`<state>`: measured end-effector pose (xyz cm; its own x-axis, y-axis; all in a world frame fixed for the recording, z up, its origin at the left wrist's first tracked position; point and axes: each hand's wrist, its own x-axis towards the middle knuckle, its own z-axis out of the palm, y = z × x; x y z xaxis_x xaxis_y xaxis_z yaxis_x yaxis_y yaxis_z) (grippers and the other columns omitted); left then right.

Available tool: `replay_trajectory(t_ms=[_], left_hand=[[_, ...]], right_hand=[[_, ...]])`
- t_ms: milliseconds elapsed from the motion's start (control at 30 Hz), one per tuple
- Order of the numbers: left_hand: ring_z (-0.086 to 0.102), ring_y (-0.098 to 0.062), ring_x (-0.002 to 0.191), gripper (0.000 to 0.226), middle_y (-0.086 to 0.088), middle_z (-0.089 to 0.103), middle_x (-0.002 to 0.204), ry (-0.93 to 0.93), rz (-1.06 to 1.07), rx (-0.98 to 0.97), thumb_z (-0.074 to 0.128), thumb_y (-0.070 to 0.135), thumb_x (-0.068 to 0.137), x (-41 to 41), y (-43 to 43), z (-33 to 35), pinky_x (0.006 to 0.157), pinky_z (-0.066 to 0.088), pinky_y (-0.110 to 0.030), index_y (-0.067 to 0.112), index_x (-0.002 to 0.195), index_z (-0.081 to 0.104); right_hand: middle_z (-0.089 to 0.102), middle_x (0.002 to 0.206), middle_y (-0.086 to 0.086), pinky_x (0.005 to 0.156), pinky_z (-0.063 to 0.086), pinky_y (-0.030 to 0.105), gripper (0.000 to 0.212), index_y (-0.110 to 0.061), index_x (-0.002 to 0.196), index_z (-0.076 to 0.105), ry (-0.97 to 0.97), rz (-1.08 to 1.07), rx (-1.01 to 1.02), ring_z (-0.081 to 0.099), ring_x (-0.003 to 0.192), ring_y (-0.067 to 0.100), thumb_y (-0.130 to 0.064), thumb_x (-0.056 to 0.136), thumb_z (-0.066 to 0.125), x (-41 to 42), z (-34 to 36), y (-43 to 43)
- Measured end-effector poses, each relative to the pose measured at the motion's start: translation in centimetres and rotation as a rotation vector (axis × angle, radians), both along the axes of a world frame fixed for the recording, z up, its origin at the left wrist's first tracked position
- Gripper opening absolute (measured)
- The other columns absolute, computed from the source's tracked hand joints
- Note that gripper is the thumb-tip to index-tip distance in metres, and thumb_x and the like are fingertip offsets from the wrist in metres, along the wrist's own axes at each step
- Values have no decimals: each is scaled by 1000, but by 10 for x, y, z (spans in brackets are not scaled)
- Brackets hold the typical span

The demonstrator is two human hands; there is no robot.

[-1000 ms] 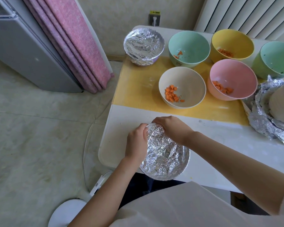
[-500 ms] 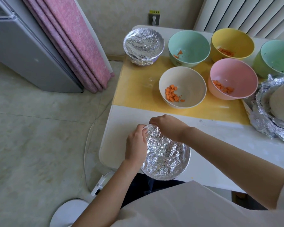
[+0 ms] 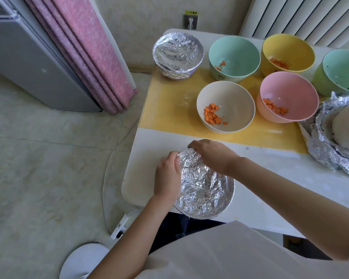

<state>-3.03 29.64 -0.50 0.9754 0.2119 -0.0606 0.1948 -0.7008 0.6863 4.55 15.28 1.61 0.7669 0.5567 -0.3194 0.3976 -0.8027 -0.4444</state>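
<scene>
While the foil-covered bowl sits at the near edge of the desk, toward the near-left corner, both hands are on it. Its near rim reaches that edge; I can't tell whether it overhangs. The foil is crinkled and covers the whole top.

Left hand: on the bowl's left side, fingers curled around the foil at the rim and gripping it.

Right hand: on the far rim, fingers curled down over the foil edge and holding it. The forearm crosses the bowl's right side.

Rest of the desk:
- A yellow mat covers the far half.
- A second foil-wrapped bowl is at the far-left corner.
- Along the far edge, left to right: a teal bowl, a yellow bowl and a green bowl.
- In front of those stand a white bowl and a pink bowl, side by side and just apart.
- Diced carrot lies in the white bowl, with more in the pink, teal and yellow ones.
- At the right edge is a loose crumpled foil sheet with a pale bowl on it, partly out of frame.

Off the desk to the left are a pink curtain and a grey fridge.
</scene>
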Motion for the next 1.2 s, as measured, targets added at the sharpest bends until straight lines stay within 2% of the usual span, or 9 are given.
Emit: replay_trajectory(t_ms=[67, 200, 333, 433, 567, 767, 933, 1067, 1200], left_hand=[[53, -37, 85, 23, -15, 66, 85, -16, -8, 38, 41, 11, 98, 0, -3, 2, 93, 39, -40, 4, 105, 62], [59, -35, 73, 20, -16, 66, 78, -14, 5, 7, 46, 9, 96, 0, -2, 0, 61, 38, -35, 4, 106, 62], [62, -36, 76, 23, -17, 69, 84, -21, -19, 6, 47, 8, 96, -2, -2, 1, 65, 49, -42, 3, 111, 62], [63, -35, 81, 22, -16, 69, 90, -16, -17, 5, 45, 11, 97, -2, -3, 3, 66, 48, -40, 3, 113, 58], [64, -34, 84, 20, -16, 69, 95, -13, -6, 1, 45, 13, 97, -3, -3, 4, 65, 41, -33, 2, 112, 55], [62, -33, 74, 20, -14, 67, 84, 4, -16, 7, 43, 17, 98, -3, -2, 3, 57, 40, -34, 6, 112, 53], [60, -29, 84, 25, -11, 66, 94, 33, -22, -39, 39, 18, 100, -5, -3, 1, 68, 43, -35, 7, 116, 53], [60, -23, 84, 26, -8, 67, 93, 37, 32, -120, 40, 13, 98, -9, 0, -3, 67, 38, -24, 7, 115, 59], [60, -30, 75, 23, -13, 68, 84, 1, 32, -55, 44, 10, 97, -10, 0, -2, 62, 34, -29, 4, 111, 61]], right_hand=[[62, 119, 4, 81, 47, 33, 52, -14, 130, 51, 18, 32, 15, 59, 104, 25, 10, 84, 44, -2, 1, 5], [67, 108, 6, 73, 45, 34, 59, -16, 123, 57, -14, 46, -23, 60, 93, 29, 12, 72, 48, 2, -2, 8], [65, 112, 5, 77, 47, 37, 60, -16, 125, 56, 11, 78, -17, 60, 95, 27, 14, 74, 46, 4, -1, 7], [62, 118, 4, 85, 47, 35, 50, -14, 127, 54, 56, 120, 3, 59, 104, 24, 10, 85, 43, 5, 1, 10], [65, 107, 7, 75, 43, 34, 48, -10, 117, 59, 16, 111, -2, 60, 94, 29, 12, 78, 44, 4, 0, 12], [63, 113, 1, 74, 45, 32, 50, -19, 127, 52, -50, 188, -15, 60, 99, 23, 6, 84, 48, 1, 2, 12], [65, 114, 2, 79, 48, 34, 47, -14, 122, 56, -35, 142, -26, 61, 99, 26, 7, 80, 49, -1, 2, 12], [64, 108, 2, 74, 45, 33, 43, -13, 116, 56, -21, 79, -51, 60, 95, 26, 7, 79, 47, -3, 0, 11], [56, 126, 1, 89, 40, 29, 50, -16, 133, 46, -70, 163, -33, 52, 116, 21, 2, 86, 50, -11, 4, 17]])
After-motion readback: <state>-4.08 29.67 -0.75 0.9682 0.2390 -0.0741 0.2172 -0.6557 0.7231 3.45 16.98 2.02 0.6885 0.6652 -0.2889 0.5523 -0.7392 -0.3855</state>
